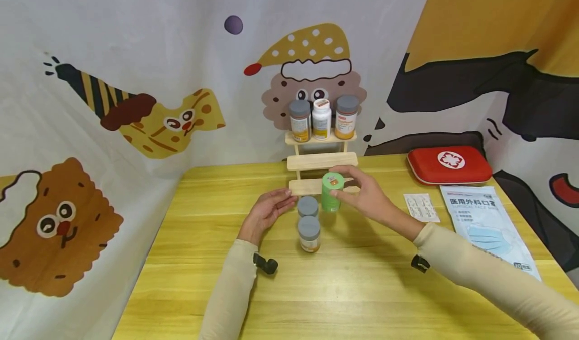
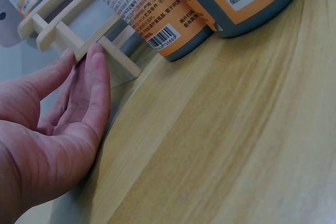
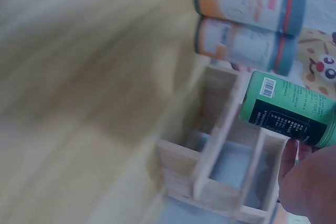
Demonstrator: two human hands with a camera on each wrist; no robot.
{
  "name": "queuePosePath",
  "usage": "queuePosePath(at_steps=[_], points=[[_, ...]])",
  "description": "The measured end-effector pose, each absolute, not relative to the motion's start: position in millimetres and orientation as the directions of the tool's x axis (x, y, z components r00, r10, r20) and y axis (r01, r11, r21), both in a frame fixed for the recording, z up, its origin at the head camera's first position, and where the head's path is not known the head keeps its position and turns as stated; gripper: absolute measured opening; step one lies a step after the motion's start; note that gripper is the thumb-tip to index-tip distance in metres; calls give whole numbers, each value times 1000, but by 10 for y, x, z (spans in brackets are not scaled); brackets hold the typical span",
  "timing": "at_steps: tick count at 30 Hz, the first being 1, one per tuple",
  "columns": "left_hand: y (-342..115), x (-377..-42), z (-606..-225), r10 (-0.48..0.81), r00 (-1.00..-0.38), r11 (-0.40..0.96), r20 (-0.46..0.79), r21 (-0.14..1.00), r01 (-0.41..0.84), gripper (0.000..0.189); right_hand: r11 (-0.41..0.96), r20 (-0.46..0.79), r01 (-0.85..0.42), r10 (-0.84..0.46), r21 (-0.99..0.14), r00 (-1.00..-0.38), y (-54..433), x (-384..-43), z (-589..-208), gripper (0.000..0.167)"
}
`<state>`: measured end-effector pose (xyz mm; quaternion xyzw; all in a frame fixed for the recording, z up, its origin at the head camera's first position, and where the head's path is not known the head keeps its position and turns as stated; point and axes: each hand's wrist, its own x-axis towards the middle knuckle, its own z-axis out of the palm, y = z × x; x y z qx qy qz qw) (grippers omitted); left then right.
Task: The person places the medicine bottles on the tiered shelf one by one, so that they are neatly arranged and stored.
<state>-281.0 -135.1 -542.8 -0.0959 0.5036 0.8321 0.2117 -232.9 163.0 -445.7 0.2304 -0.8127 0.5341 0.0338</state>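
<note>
My right hand (image 1: 373, 199) grips a green cylindrical canister (image 1: 330, 199) and holds it at the lowest step of a wooden step rack (image 1: 322, 161). In the right wrist view the canister (image 3: 289, 106) is raised off the table, its label and barcode showing. With thumb and fingertips, my left hand (image 1: 266, 213) pinches the left end of that lowest step, as the left wrist view shows. Two grey-lidded jars with orange labels, a rear jar (image 1: 308, 206) and a front jar (image 1: 309, 232), stand on the table between the hands, before the rack.
On the rack's top step stand a grey-lidded jar (image 1: 300, 121), a white bottle (image 1: 321, 119) and another grey-lidded jar (image 1: 346, 117). To the right lie a red first-aid case (image 1: 425, 166), a blister pack (image 1: 421, 207) and a surgical mask packet (image 1: 488, 229). A patterned cloth hangs behind the table.
</note>
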Motion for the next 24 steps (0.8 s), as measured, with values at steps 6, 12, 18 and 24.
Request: queuePosePath(at_steps=[6,12,18,24], points=[[-1356,-2809,-5421,260,-892,-405,-369,797,-448,13,318,345,-436,-305,-842,-888,1616,-2471,-4262,52],[-1344,-2800,-5423,251,-894,-411,-371,795,-445,11,313,373,-449,-273,-837,-887,1540,-2632,-4102,52],[-1324,-2798,-5422,245,-898,-388,-366,811,-437,13,291,396,-455,-239,-842,-886,1411,-2766,-4027,54],[-1339,-2798,-5419,238,-904,-386,-356,819,-424,16,262,418,-469,-230,-843,-879,1243,-2892,-4021,55]])
